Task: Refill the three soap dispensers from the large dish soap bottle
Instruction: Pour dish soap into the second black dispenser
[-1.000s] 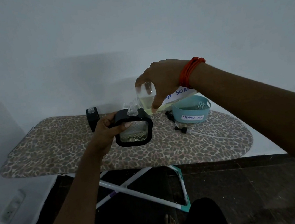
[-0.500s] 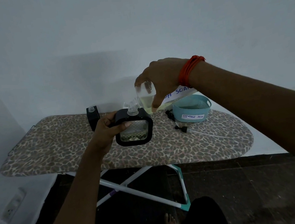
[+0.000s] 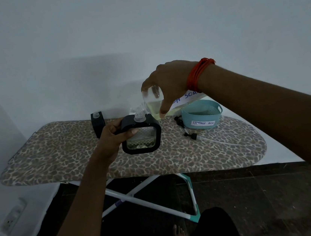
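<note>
My left hand point(image 3: 113, 135) grips a square black-framed soap dispenser point(image 3: 143, 139) with a clear patterned window, held just above the ironing board. A shallow layer of pale liquid shows at its bottom. My right hand point(image 3: 168, 85) holds the large clear dish soap bottle point(image 3: 154, 106) tipped over, its neck meeting the dispenser's open clear mouth. Yellowish soap lies in the bottle's lower side, and a white handwritten label shows behind my wrist. A second black dispenser point(image 3: 98, 123) stands uncapped at the board's back edge. No third dispenser is visible.
The leopard-print ironing board point(image 3: 58, 159) stands against a white wall. A teal basket point(image 3: 202, 115) labelled "storage box" sits at the back right, with black pump heads point(image 3: 189, 134) and their tubes lying beside it. A wall socket point(image 3: 11, 219) is low on the left.
The bottle and dispenser have stayed joined at the neck. The liquid level in the dispenser window looks slightly higher.
</note>
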### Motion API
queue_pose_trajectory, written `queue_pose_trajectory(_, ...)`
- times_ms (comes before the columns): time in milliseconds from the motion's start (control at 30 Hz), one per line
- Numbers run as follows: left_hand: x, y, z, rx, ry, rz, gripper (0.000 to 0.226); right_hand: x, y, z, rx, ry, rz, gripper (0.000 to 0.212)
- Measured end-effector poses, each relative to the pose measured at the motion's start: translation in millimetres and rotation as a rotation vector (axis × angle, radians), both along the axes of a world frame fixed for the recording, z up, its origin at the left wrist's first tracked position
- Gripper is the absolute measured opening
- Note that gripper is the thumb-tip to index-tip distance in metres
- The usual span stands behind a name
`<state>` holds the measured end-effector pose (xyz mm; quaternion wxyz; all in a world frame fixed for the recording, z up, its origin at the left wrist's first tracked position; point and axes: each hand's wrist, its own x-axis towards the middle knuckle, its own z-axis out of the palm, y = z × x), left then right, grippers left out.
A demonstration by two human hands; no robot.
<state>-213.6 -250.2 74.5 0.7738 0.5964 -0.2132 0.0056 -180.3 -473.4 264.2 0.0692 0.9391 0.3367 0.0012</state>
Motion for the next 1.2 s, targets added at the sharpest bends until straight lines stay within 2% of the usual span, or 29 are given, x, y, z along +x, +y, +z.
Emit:
queue_pose_trajectory(1000,-2,-1,-1,-0.002,0.003,-0.004,0.040,25,0,-17,0.113,-0.036,-0.013,0.100)
queue_pose_trajectory(1200,-3,-2,1,-0.007,0.010,-0.001,0.041,28,-2,-20,0.131,-0.061,-0.010,0.093)
